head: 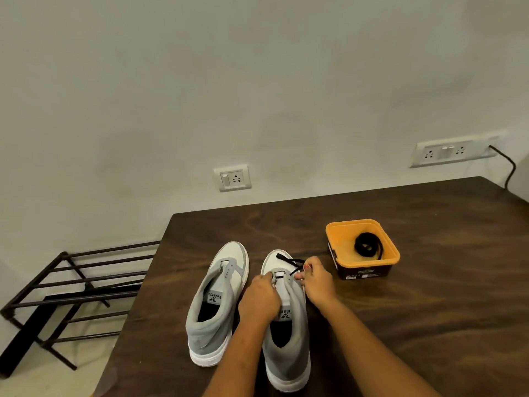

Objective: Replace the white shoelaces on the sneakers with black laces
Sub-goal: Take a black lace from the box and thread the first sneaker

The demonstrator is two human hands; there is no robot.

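Two grey and white sneakers stand side by side on the dark wooden table (pixel 429 296), toes pointing away from me. The left sneaker (pixel 213 305) has bare eyelets and no lace. On the right sneaker (pixel 286 339) a black lace (pixel 289 260) crosses the lowest eyelets, and its ends lie over the toe. My left hand (pixel 259 299) grips the left side of that sneaker's eyelet flap. My right hand (pixel 316 277) pinches the black lace at the right eyelets. A second black lace (pixel 367 246) lies coiled in an orange tub (pixel 340 242).
The orange tub stands on the table to the right of the sneakers. A black metal rack (pixel 71 293) stands on the floor to the left of the table. Wall sockets (pixel 232 178) sit above the table's far edge, and a black cable (pixel 508 167) hangs at the far right.
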